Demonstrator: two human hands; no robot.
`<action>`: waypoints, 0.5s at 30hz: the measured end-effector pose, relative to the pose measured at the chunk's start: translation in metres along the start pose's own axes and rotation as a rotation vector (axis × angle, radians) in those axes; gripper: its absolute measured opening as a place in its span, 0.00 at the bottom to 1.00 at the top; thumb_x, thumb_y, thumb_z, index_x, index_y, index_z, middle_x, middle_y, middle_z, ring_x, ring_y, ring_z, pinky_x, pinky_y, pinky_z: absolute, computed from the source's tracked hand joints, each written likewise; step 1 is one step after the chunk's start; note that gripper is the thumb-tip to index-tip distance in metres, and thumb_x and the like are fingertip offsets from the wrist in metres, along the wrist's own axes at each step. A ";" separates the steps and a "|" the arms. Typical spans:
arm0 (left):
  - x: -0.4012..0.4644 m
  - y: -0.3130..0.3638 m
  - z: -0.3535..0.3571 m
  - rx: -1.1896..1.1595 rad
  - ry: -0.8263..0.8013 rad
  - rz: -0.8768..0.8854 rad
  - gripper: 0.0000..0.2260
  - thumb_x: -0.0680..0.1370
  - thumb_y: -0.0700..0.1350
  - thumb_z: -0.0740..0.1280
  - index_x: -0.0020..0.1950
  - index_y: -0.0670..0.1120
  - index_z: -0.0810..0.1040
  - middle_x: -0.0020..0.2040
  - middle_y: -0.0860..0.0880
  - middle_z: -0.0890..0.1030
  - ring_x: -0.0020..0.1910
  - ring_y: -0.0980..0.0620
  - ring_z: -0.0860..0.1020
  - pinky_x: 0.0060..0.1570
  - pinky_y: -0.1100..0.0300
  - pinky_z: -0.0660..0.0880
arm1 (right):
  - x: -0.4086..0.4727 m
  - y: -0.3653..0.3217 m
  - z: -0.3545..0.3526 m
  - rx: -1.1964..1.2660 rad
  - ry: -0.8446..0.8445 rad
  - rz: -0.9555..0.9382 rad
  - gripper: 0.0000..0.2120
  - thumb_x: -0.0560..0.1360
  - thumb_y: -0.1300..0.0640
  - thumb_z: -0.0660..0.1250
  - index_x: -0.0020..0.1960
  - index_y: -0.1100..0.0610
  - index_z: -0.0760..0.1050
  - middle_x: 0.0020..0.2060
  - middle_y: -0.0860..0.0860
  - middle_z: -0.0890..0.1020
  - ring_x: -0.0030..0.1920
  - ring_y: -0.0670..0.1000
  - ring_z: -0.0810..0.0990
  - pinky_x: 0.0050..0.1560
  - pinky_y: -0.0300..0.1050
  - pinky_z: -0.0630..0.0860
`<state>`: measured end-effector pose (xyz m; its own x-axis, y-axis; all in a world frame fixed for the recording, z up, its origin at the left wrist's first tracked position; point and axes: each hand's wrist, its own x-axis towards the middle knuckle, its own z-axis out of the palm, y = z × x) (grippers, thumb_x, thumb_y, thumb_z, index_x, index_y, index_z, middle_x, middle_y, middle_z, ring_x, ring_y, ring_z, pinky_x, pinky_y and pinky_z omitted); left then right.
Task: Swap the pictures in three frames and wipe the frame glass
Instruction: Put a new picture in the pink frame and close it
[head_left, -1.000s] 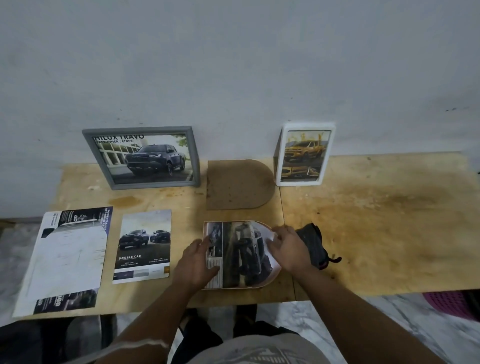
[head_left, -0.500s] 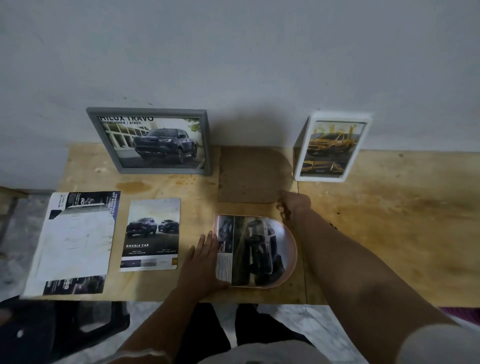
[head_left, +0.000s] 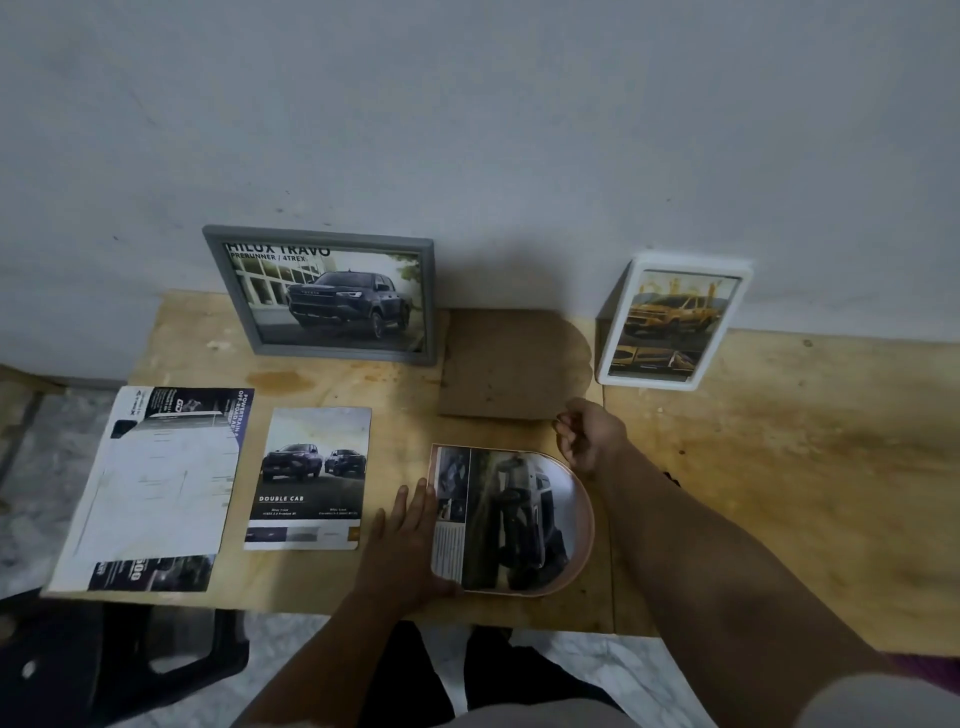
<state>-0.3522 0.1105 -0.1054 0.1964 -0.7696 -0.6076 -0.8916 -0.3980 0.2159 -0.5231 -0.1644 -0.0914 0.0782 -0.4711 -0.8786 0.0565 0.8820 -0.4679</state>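
A pink arch-shaped frame (head_left: 584, 535) lies flat at the table's front edge with a dark car picture (head_left: 514, 519) in it. My left hand (head_left: 405, 540) rests flat on the picture's left edge, fingers straight. My right hand (head_left: 589, 434) is beyond the frame, its fingers curled at the near right corner of the brown backing board (head_left: 506, 364), which lies flat. A grey frame (head_left: 322, 296) and a white frame (head_left: 675, 325), each with a car picture, lean against the wall. A loose "Double Cab" picture (head_left: 311, 478) lies to the left.
A large brochure sheet (head_left: 156, 488) overhangs the wooden table's (head_left: 779, 493) left front corner. A sliver of dark cloth (head_left: 671, 477) shows behind my right forearm. A black chair (head_left: 130, 665) stands below at the left. The wall is close behind the frames.
My right hand left the arch frame and the dark cloth and reached forward to the backing board's corner. My left hand stayed on the picture. My view moved closer.
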 end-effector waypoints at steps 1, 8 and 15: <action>-0.001 -0.001 0.001 -0.008 0.006 -0.003 0.61 0.69 0.74 0.70 0.83 0.47 0.34 0.79 0.50 0.29 0.81 0.45 0.33 0.80 0.42 0.42 | -0.003 0.001 -0.002 0.030 -0.024 -0.026 0.04 0.75 0.61 0.70 0.44 0.59 0.75 0.31 0.54 0.75 0.27 0.48 0.67 0.27 0.42 0.64; -0.011 -0.004 0.006 -0.055 0.057 0.018 0.59 0.71 0.73 0.68 0.83 0.45 0.34 0.77 0.50 0.30 0.82 0.44 0.36 0.80 0.45 0.42 | -0.032 -0.002 -0.016 0.051 -0.093 -0.211 0.10 0.75 0.69 0.67 0.54 0.60 0.73 0.36 0.57 0.77 0.31 0.52 0.75 0.30 0.46 0.77; -0.013 -0.001 -0.001 -0.092 0.024 -0.012 0.59 0.72 0.71 0.70 0.82 0.46 0.32 0.84 0.48 0.36 0.83 0.46 0.38 0.81 0.45 0.43 | -0.051 0.003 -0.049 -0.110 -0.057 -0.251 0.13 0.76 0.67 0.57 0.58 0.58 0.72 0.33 0.54 0.74 0.30 0.52 0.72 0.33 0.48 0.79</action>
<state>-0.3539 0.1202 -0.0971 0.2172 -0.7759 -0.5923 -0.8480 -0.4505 0.2792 -0.5752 -0.1373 -0.0525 0.1317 -0.6724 -0.7284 -0.0270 0.7321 -0.6806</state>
